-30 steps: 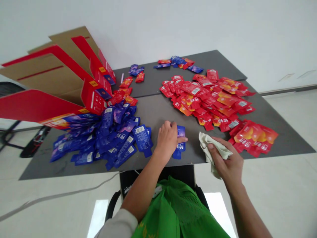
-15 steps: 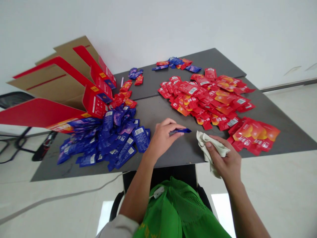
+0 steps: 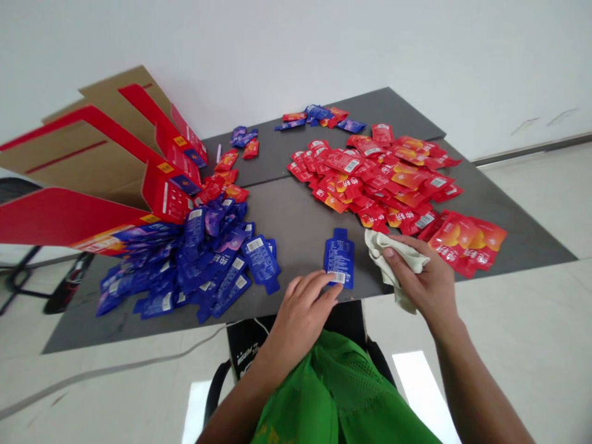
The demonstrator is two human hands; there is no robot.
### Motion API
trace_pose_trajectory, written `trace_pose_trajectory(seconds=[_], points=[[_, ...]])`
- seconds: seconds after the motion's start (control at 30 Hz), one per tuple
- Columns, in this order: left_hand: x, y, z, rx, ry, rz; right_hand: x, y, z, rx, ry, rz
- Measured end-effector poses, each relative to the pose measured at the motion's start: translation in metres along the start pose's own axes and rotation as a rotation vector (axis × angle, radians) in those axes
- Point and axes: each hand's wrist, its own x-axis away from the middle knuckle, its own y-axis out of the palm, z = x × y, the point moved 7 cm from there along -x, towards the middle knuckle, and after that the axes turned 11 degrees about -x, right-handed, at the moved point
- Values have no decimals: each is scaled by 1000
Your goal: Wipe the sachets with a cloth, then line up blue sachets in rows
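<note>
A blue pouch lies flat on the grey table near its front edge, barcode side up. My left hand has its thumb and index finger closed at the pouch's lower left corner, the other fingers curled beside it. Just to the right, my right hand grips a crumpled pale cloth, which hangs down past the table edge. Behind that hand spreads a large heap of red pouches. More red pouches overlap at the right. To the left is a pile of blue pouches.
Open red cardboard boxes stand at the left of the grey table. A mixed group of red and blue pouches lies near the wall, with a smaller group to its left. A grey cable crosses below the table.
The blue pouch was held edge-on above the table and now lies flat on it. My left hand has moved down towards me. The right hand still grips the cloth.
</note>
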Motion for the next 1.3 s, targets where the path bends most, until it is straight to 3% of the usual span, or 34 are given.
trace_pose_trajectory(seconds=[0.1, 0.17, 0.27, 0.33, 0.53, 0.67, 0.77, 0.9, 1.0, 1.17, 1.3], points=[[6, 10, 15, -24, 50, 59, -9, 14, -28, 66, -251, -128], [9, 18, 18, -33, 67, 91, -5, 37, -43, 106, -429, -348], [13, 29, 15, -37, 53, 119, 9, 72, -44, 203, -573, -678], [16, 33, 12, -26, 48, 126, 8, 85, -35, 268, -595, -750], [21, 37, 10, 12, 34, 167, -42, 98, -16, 414, -589, -654], [19, 37, 10, 35, 2, 174, -62, 88, -31, 454, -579, -512], [18, 34, 11, 48, -6, 189, -42, 72, -53, 339, -581, -438], [16, 32, 9, 65, -32, 174, 11, 79, -56, 287, -603, -691], [16, 34, 9, 75, -42, 156, 18, 90, -39, 304, -565, -759], [10, 25, 11, 93, -29, 179, -40, 101, -18, 406, -477, -605], [-12, 10, -3, 155, -99, 137, -58, 77, -30, 328, -439, -381]])
